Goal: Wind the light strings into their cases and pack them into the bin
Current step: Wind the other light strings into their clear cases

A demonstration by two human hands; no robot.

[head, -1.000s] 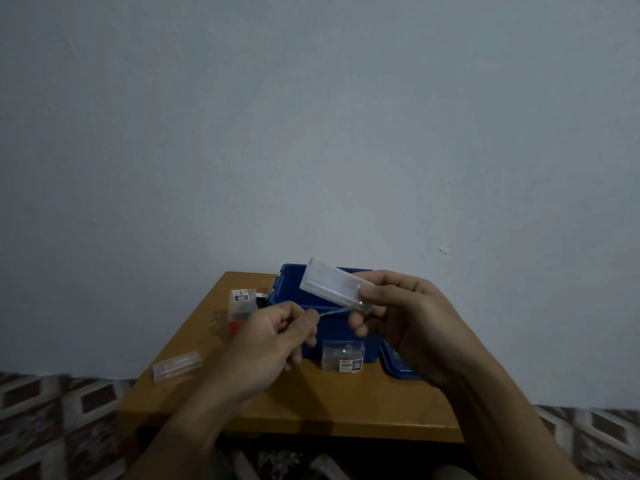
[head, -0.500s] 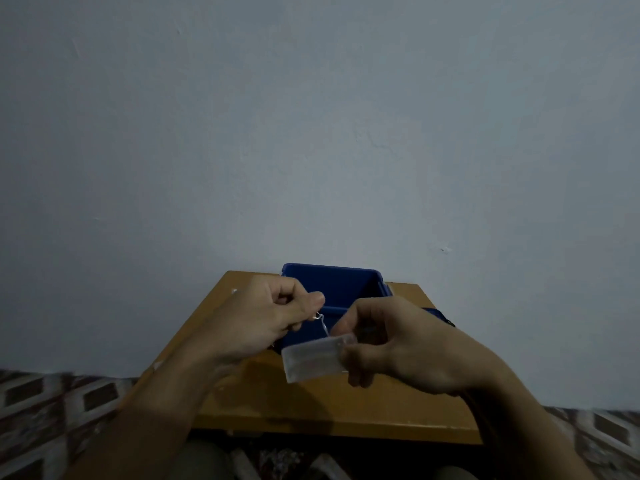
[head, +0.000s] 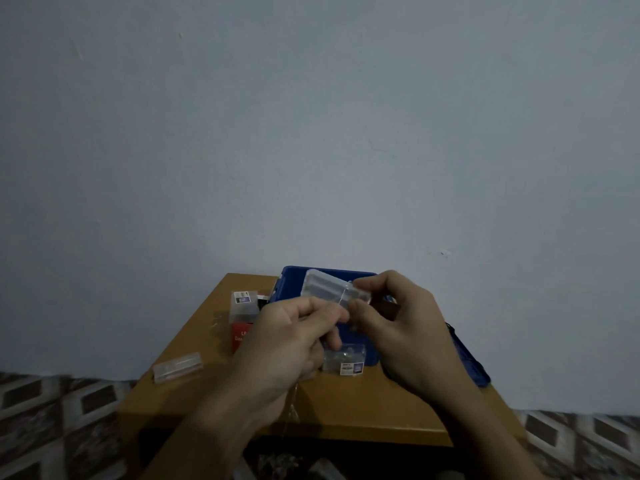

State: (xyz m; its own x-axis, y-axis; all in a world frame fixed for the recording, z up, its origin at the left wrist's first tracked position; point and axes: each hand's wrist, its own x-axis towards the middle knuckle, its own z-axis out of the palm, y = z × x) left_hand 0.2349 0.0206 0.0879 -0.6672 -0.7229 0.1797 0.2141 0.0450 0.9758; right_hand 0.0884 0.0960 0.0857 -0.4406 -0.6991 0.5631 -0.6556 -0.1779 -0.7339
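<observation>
My right hand grips a clear plastic case by its near end, holding it tilted above the blue bin. A thin light string wraps across the case and runs down to my left hand, which pinches it just below the case. The loose wire trails down from under my left hand past the table's front edge. The bin's inside is mostly hidden by my hands.
A small wooden table stands against a plain wall. On it lie a clear case at the left, a labelled case over a red box, and another labelled case in front of the bin. A blue lid lies at the right.
The case swung from low in front of the bin up to above it, tilted left. My left hand dropped from beside the bin to below the case, still pinching the string.
</observation>
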